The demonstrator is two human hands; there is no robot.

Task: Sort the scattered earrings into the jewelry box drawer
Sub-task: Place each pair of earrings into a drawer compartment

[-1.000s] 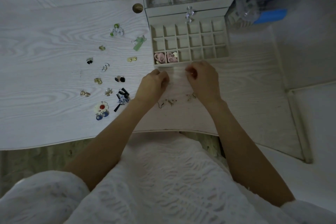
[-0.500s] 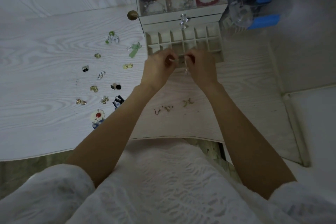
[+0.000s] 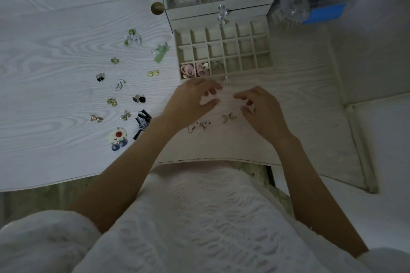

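Both hands came back empty: left hand spread loose, right hand lightly curled, holding nothing I could see. Half a second earlier they pinched something over the drawer; its third near cell now looked occupied. Scattered earrings lay just beside the right fingers.

My table is pale wood with a bold grain, matt. The drawer looks lined in soft, matt cream cloth, its knob clear and glassy. The curved earrings glint like metal; the flower earring is glossy. My top is ribbed white cloth.
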